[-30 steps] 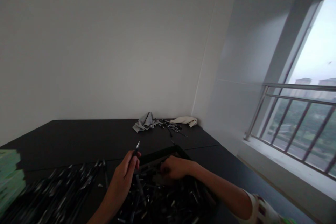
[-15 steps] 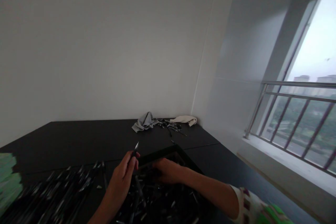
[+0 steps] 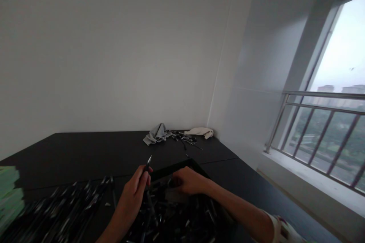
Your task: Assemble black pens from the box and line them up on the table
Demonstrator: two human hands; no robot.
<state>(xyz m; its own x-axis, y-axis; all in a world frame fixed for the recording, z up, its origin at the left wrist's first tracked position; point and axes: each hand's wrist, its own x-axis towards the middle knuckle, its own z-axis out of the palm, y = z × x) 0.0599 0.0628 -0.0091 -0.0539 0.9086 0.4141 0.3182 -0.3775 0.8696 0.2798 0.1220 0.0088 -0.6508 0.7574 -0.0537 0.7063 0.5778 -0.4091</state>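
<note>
My left hand (image 3: 134, 191) is closed around a dark pen (image 3: 147, 163), its pointed silvery tip slanting up past my fingers. Over the far part of a black tray (image 3: 173, 166), my right hand (image 3: 186, 179) reaches in with curled fingers. Something dark shows by its fingertips, too dim to name. Loose dark pen-like pieces (image 3: 154, 212) with shiny ends fill the tray below both hands. To the left of my left wrist, many black pens (image 3: 62, 209) lie slanted side by side on the table, blurred.
The black table (image 3: 94, 152) meets a plain wall. At its far end are a grey cloth (image 3: 156, 134), a heap of dark thin pieces (image 3: 182, 137) and a beige cloth (image 3: 201, 132). Pale green stacked packs (image 3: 10, 188) stand at left. A metal railing (image 3: 325, 94) crosses the window.
My right hand has shifted slightly right and up within the tray, showing more dark pieces beneath it. My left hand keeps the pen almost in place. The view has turned slightly.
</note>
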